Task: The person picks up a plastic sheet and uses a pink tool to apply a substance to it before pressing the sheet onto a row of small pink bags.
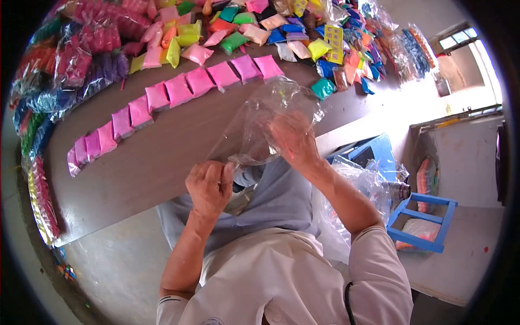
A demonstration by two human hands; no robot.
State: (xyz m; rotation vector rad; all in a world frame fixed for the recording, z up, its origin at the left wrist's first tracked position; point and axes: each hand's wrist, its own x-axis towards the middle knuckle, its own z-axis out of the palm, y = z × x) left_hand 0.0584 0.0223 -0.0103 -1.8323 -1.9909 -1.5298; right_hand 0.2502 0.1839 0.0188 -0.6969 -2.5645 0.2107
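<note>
A clear plastic bag (246,122) is stretched out in front of me, over the table's near edge. My left hand (208,187) is closed, with the bag's near rim pinched between thumb and fingers. Film from the bag covers my right hand (294,138), which looks to be inside it; the fingers are blurred behind the shiny plastic. Just beyond the bag, a slanting row of small pink packets (181,89) lies on the brown table (179,141), its right end close to the bag's far edge.
Loose packets in many colours (260,30) are heaped along the table's far side. Bulk bags of packets (81,49) line the left. On my right are a blue crate (379,154), clear plastic bags (346,200) and a blue frame (447,222).
</note>
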